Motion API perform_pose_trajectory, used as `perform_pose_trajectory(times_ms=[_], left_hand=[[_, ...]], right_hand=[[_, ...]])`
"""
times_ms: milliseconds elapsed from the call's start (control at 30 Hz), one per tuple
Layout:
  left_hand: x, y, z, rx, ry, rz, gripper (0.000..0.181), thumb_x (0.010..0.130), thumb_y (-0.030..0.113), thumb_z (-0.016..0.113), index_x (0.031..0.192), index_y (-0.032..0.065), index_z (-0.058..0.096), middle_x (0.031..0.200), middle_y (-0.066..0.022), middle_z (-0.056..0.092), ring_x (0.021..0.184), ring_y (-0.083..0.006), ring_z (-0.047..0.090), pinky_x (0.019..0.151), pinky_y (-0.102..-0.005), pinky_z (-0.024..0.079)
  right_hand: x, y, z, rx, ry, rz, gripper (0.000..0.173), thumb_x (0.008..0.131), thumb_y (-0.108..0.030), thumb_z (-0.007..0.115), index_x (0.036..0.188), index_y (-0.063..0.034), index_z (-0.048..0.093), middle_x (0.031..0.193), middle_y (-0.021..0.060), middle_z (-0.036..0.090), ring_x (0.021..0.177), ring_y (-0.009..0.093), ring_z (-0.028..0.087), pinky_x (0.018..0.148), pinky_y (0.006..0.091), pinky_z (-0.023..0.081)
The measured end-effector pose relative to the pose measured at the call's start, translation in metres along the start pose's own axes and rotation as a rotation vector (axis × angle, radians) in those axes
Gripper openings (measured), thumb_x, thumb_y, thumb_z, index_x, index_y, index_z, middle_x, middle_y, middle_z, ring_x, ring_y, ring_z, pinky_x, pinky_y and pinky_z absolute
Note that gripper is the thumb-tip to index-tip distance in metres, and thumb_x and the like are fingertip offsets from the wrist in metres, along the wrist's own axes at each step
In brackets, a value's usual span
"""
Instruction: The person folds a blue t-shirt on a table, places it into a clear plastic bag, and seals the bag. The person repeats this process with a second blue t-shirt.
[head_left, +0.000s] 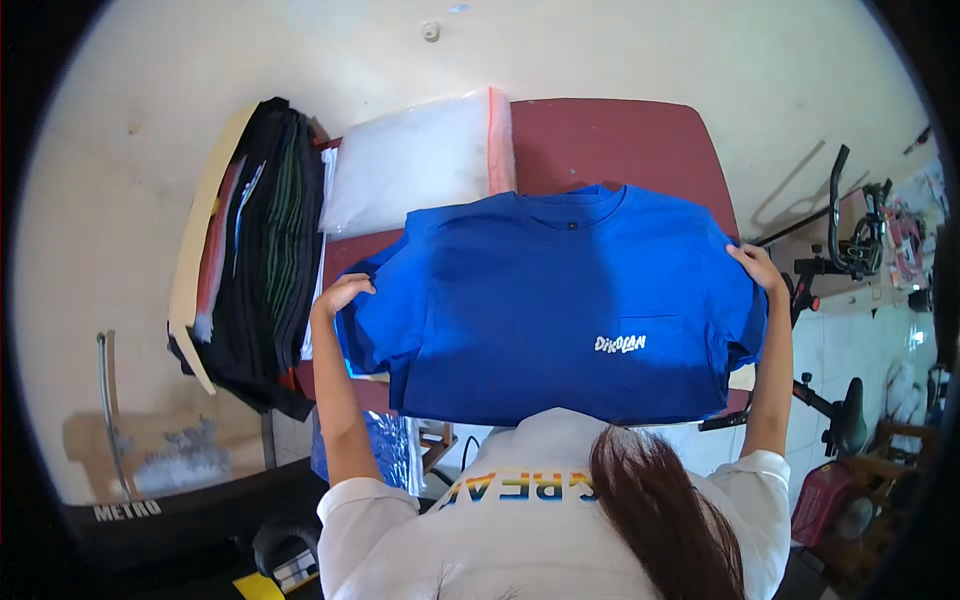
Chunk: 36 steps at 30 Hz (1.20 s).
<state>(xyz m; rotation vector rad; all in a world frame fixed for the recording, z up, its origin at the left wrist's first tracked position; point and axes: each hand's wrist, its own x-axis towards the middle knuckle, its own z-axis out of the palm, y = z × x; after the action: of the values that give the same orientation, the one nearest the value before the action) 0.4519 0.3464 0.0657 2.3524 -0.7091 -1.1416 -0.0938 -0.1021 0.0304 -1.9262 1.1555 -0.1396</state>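
Note:
A blue T-shirt (525, 300) with a chest pocket and a small white print lies front side up over a dark red table (615, 142), its collar towards the wall. My left hand (349, 291) is at the outer edge of the sleeve on the left, fingers bent over the cloth. On the opposite sleeve, near its upper edge, my right hand (756, 266) pinches the fabric between thumb and fingers. Further blue cloth shows beneath the shirt's edges. Whether the left fingertips grip the sleeve is hard to see.
Behind the shirt lies a clear plastic bag (412, 165) with an orange-red strip. Dark folded garments (281, 225) are stacked at the left beside a pale board (199, 225). An exercise bike (832, 262) stands at the right. A blue plastic package (386, 450) is below the table's near left edge.

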Motion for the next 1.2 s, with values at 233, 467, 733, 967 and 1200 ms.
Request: perform_pose_trajectory(times_ms=[233, 467, 733, 967, 1200], left_hand=[[-0.02, -0.059, -0.013, 0.095, 0.162, -0.071, 0.032, 0.06, 0.02, 0.062, 0.085, 0.0018, 0.061, 0.078, -0.0047, 0.059, 0.074, -0.0153, 0.051, 0.068, -0.0273, 0.039], [-0.049, -0.077, 0.003, -0.438, 0.439, 0.133, 0.026, 0.07, 0.017, 0.066, 0.088, 0.0006, 0.06, 0.076, -0.001, 0.058, 0.068, -0.0101, 0.05, 0.065, -0.0232, 0.039], [-0.031, -0.075, 0.011, -0.686, 0.617, 0.27, 0.014, 0.076, 0.016, 0.062, 0.084, 0.0051, 0.059, 0.071, -0.0005, 0.057, 0.058, -0.0071, 0.05, 0.052, -0.0214, 0.038], [0.004, -0.074, 0.016, -0.096, 1.077, 0.308, 0.023, 0.07, 0.01, 0.062, 0.088, -0.0013, 0.056, 0.079, -0.0096, 0.057, 0.07, -0.0205, 0.054, 0.066, -0.0313, 0.043], [-0.048, 0.07, 0.11, -0.2, 0.566, 0.738, 0.023, 0.071, 0.01, 0.061, 0.092, 0.0041, 0.055, 0.092, -0.0112, 0.052, 0.091, -0.0233, 0.048, 0.081, -0.0329, 0.037]], right_hand=[[-0.038, 0.039, -0.017, 0.171, -0.074, 0.201, 0.043, 0.067, -0.037, 0.062, 0.093, -0.0034, 0.059, 0.084, 0.004, 0.058, 0.078, 0.015, 0.051, 0.073, 0.0262, 0.037], [-0.062, 0.06, -0.043, 0.26, -0.243, 0.18, 0.035, 0.064, -0.021, 0.062, 0.095, -0.0056, 0.058, 0.084, 0.001, 0.059, 0.08, 0.013, 0.053, 0.076, 0.0267, 0.038], [-0.098, 0.066, -0.039, 0.535, -0.041, 0.108, 0.018, 0.074, -0.02, 0.063, 0.086, -0.0083, 0.056, 0.08, -0.0009, 0.058, 0.073, 0.01, 0.054, 0.069, 0.0261, 0.042], [-0.12, 0.071, -0.001, 0.796, 0.147, 0.121, 0.029, 0.077, -0.021, 0.061, 0.101, -0.0074, 0.053, 0.096, 0.001, 0.056, 0.091, 0.011, 0.05, 0.074, 0.0281, 0.042], [-0.139, 0.074, 0.013, 0.783, 0.364, 0.12, 0.038, 0.074, -0.017, 0.062, 0.107, -0.0041, 0.048, 0.099, 0.0055, 0.055, 0.092, 0.017, 0.052, 0.079, 0.0298, 0.041]])
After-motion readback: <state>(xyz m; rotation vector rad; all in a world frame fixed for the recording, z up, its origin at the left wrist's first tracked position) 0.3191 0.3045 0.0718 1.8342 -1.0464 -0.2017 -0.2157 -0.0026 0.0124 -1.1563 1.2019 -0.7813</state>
